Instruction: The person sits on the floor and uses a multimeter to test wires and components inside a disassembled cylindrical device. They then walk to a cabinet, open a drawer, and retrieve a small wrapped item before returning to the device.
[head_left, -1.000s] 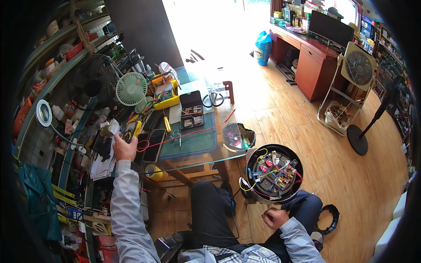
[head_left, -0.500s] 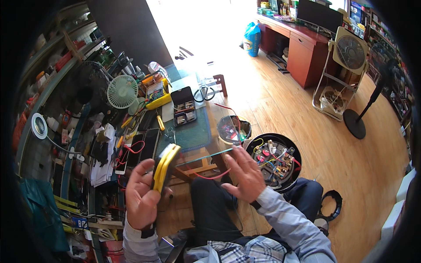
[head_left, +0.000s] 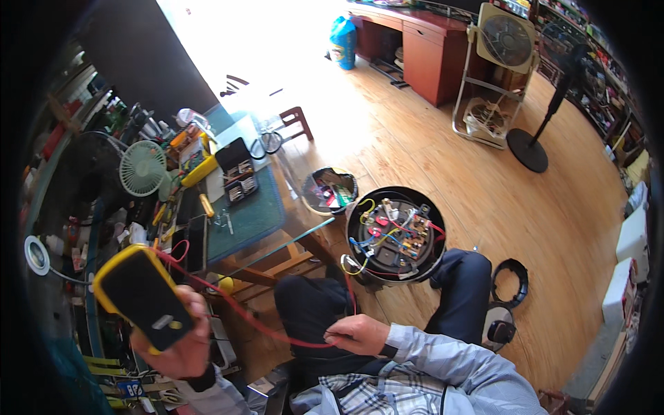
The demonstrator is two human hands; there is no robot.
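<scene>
While left hand [head_left: 183, 342] clamps yellow-rimmed handheld device [head_left: 142, 297], raised at left, right hand [head_left: 363, 335] pinches red lead [head_left: 252, 323] near centre; hands well apart. Good handling: firm grip on device, lead slack, untwisted, clear of glass-topped bench [head_left: 294, 239] and exposed wires [head_left: 393, 238] in round open housing [head_left: 408, 194] near right knee [head_left: 462, 270].

Found nothing legible: saw only a small pale label [head_left: 162, 322] on the yellow-edged device [head_left: 140, 290], lower left, and blurred print [head_left: 339, 48] on the blue bag [head_left: 343, 41], top centre.
</scene>
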